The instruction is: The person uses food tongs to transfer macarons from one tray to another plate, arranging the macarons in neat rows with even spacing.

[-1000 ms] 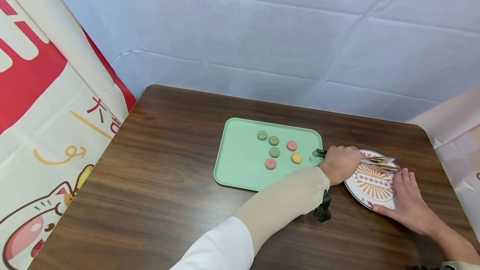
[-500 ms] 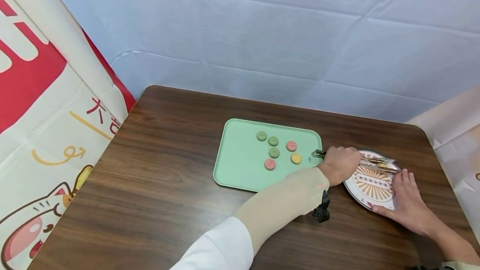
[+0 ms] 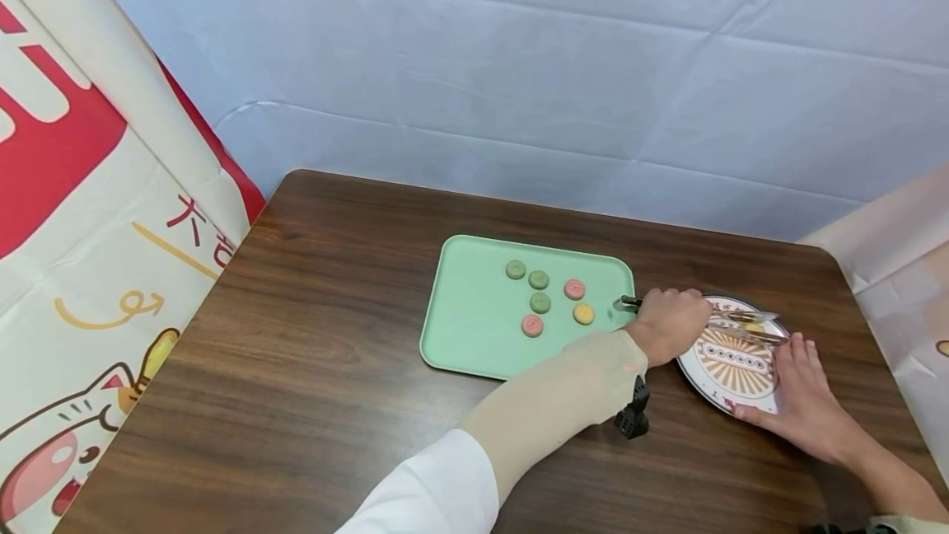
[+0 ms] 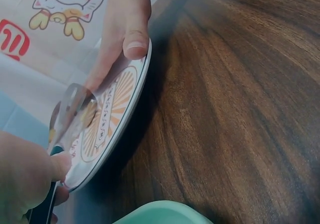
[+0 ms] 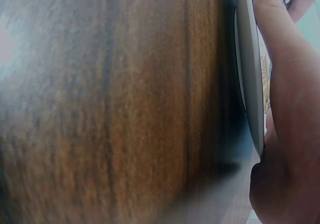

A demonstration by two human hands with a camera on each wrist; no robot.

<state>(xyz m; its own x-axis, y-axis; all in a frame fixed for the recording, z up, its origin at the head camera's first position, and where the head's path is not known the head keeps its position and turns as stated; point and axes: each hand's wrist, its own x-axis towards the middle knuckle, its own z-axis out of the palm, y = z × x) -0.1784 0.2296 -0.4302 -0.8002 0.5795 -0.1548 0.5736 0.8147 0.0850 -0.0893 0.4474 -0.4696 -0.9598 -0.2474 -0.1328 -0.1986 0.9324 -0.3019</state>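
Note:
My left hand grips a pair of metal tongs with a dark handle, reaching over the round patterned plate. Between the arms of the tongs, over the far part of the plate, a yellow macaron shows. In the left wrist view, the thumb of this hand presses the dark tongs handle. My right hand rests on the plate's right edge with its fingers straight and its thumb spread over the near rim. In the right wrist view the plate's side lies against this hand.
A light green tray stands left of the plate, partly behind my left forearm. On it lie several macarons: green ones, pink ones and a yellow one. The wooden table meets a pale cloth backdrop at the back.

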